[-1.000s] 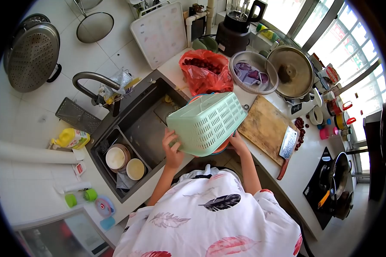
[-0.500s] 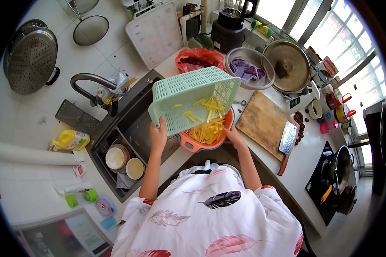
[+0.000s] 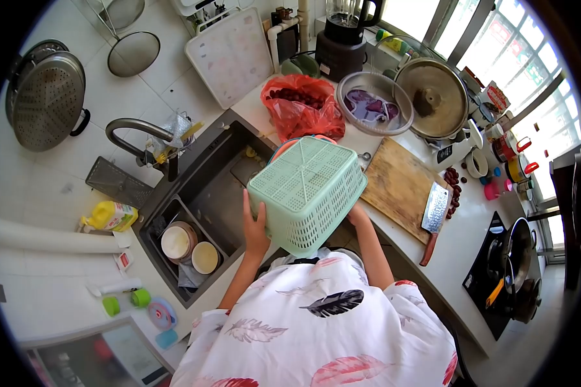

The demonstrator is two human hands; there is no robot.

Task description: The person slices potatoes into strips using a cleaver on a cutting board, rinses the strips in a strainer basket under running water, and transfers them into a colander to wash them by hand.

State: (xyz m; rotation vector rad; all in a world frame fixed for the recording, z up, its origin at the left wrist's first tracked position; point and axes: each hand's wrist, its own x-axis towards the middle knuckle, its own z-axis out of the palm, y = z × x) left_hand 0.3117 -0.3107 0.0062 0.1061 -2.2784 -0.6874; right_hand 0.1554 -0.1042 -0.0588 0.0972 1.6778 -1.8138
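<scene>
A mint-green plastic basket [image 3: 313, 174] is turned upside down, its slatted base facing up. My left hand [image 3: 256, 227] grips its left side, with the index finger stretched along the wall. Beneath and behind it, only the far rim of an orange basket [image 3: 289, 147] with a blue edge shows; the yellow strips in it are hidden. My right hand [image 3: 357, 215] is at the lower right, its fingers mostly covered by the green basket, where it holds the orange basket from the side.
A sink [image 3: 203, 187] with stacked bowls [image 3: 205, 257] is on the left. To the right lie a cutting board [image 3: 394, 171] and a cleaver [image 3: 434, 208]. Behind are a red bag [image 3: 303, 116] of dark red fruit and a basin [image 3: 376, 97]. A wok [image 3: 516, 251] stands on the stove.
The green basket has tipped over from its side to fully upside down, now covering the orange basket and the yellow strips. My left hand has moved slightly right and down with it.
</scene>
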